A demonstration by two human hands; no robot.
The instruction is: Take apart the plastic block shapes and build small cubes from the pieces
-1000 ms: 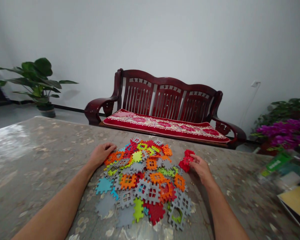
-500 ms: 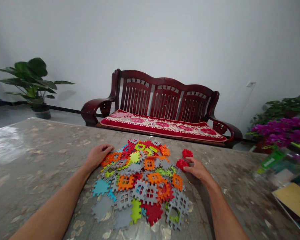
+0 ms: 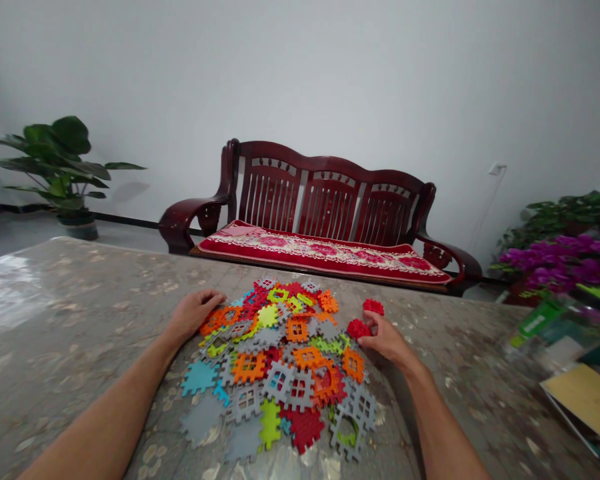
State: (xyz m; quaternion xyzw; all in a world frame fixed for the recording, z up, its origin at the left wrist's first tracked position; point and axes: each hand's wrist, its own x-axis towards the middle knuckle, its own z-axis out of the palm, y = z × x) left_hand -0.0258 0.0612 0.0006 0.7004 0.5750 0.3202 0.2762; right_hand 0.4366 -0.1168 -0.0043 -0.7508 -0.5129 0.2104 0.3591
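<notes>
A heap of flat plastic interlocking tiles with notched edges lies on the table, in grey, orange, red, lime and blue; some have window or round cut-outs. My left hand rests at the heap's left edge beside an orange tile, fingers loosely extended and nothing visibly held. To the right of the heap, the thumb and forefinger of my right hand close around a small red interlocking block, low at the tabletop. A second red block lies just beyond those fingers.
The table has a patterned, glossy cover. A clear container and a yellow-topped box or book sit at the right edge, near purple flowers. Behind the table stands a dark wooden bench with a red cushion.
My right hand has shifted slightly left, and the nearer red block with it. The left hand and the heap stay much the same; the view has moved a little.
</notes>
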